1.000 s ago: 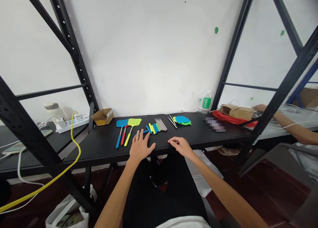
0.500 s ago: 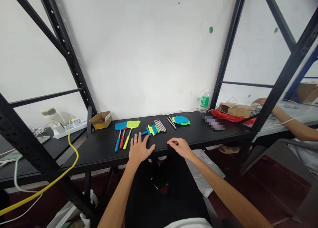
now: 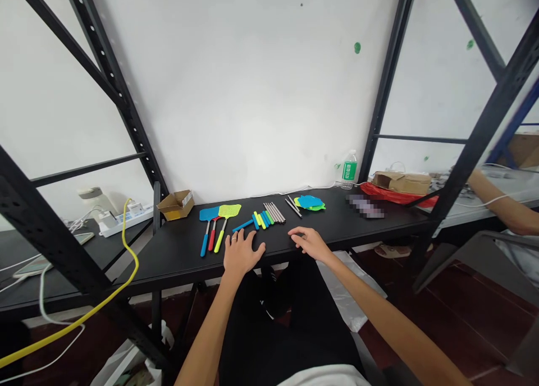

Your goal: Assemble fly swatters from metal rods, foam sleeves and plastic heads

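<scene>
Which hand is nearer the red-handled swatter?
Left. The left hand is to the right of the red-handled swatter, past the yellow swatter; the right hand is farther to its right.

Black tabletop (image 3: pixel 168 257) before me, open brown cardboard box (image 3: pixel 176 205) at its back left corner, blue, red and yellow plastic fly swatters (image 3: pixel 211 240), bright coloured cylindrical handles (image 3: pixel 263 220), slim silver metal rods (image 3: pixel 274 212) mid-table, flat blue and green pieces (image 3: pixel 310 202), clear green-labelled bottle (image 3: pixel 349 171) by the back edge
</scene>
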Demonstrator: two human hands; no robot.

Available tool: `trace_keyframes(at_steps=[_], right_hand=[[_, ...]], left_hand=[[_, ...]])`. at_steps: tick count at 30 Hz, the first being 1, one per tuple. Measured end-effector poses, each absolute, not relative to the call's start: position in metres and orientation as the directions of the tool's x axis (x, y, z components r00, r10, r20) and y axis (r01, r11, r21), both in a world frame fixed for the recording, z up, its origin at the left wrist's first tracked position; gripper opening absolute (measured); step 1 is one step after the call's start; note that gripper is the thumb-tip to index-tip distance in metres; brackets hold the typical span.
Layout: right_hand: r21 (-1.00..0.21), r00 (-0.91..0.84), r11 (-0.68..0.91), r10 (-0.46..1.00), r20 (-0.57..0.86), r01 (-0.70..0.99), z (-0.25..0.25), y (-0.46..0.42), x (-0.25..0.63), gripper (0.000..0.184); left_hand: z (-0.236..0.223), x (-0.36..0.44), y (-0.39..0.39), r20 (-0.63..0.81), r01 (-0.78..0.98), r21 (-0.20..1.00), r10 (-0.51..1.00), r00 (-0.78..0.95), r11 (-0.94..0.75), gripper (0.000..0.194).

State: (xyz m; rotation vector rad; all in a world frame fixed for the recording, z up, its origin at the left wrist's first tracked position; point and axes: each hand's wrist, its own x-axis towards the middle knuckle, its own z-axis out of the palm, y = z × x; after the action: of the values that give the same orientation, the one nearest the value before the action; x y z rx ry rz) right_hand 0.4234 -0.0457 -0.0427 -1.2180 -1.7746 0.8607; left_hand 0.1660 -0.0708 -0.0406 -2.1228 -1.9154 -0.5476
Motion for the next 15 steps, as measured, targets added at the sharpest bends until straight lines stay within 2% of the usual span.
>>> trace_keyframes(at_steps=[4, 8, 11, 15], right_hand=[[-0.811, -0.158, 0.292, 0.957, 0.245, 0.507, -0.039, -0.018, 0.423, 0.039], [-0.599, -0.099, 0.324, 0.921, 0.377, 0.732, -0.034, 0.017, 0.416, 0.046], [-0.476, -0.157, 0.345, 0.907, 0.390, 0.809, -0.032, 0.035, 0.406, 0.049], [-0.354, -0.201, 0.331, 0.913, 0.355, 0.875, -0.032, 0.042, 0.394, 0.042]], left_hand=[[-0.042, 0.166, -0.072, 0.472, 0.990, 0.082, 0.879, 0.064, -0.116, 0.058], [-0.041, 0.165, -0.068, 0.395, 0.985, 0.159, 0.919, -0.004, -0.064, 0.070], [-0.039, 0.164, -0.064, 0.316, 0.977, 0.212, 0.947, -0.064, -0.004, 0.079], [-0.038, 0.164, -0.062, 0.273, 0.978, 0.208, 0.959, -0.077, 0.019, 0.078]])
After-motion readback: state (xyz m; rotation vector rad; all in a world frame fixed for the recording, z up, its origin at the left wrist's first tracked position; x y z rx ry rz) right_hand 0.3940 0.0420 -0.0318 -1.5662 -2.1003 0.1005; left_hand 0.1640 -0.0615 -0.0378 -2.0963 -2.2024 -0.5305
